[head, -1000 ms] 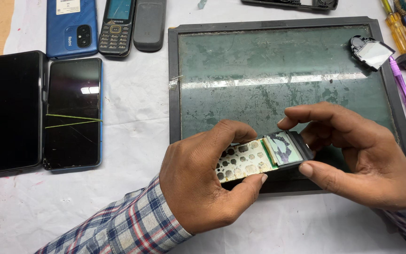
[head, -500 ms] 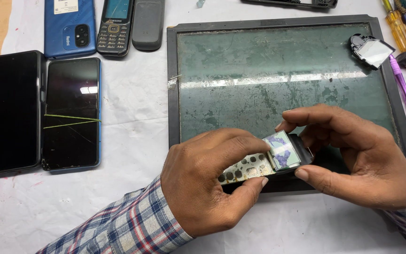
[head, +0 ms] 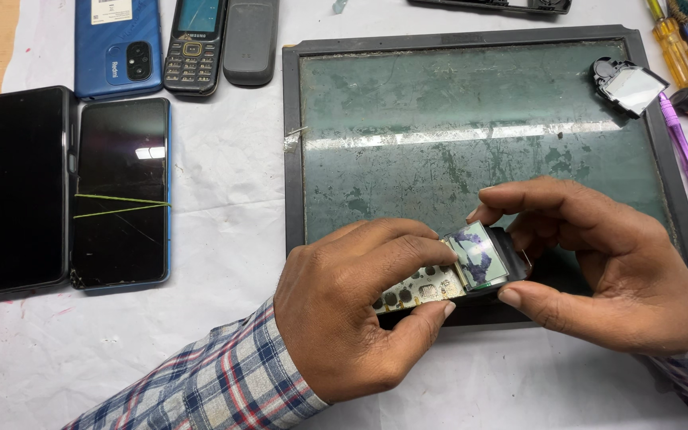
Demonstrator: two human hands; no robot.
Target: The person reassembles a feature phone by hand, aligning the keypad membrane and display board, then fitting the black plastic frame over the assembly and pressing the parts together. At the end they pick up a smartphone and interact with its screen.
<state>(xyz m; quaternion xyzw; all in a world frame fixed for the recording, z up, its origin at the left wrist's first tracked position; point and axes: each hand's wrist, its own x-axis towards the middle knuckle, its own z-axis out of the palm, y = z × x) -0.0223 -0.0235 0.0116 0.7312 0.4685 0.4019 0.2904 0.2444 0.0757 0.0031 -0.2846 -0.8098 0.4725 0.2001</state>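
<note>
Two hands on one opened phone.
Left hand [head: 344, 314] pinching keypad board [head: 416, 288], right hand [head: 599, 263] gripping screen end [head: 479, 255], above framed glass mat [head: 471, 143] on surface.

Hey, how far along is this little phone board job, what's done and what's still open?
Done: the keypad phone's circuit board is out of its casing, with bare key contacts and its small display showing. In hand: the left hand pinches the board while the right hand grips the display end over the framed work mat. Left: the board remains uncased, and a separate small screen part lies on the mat.
</note>
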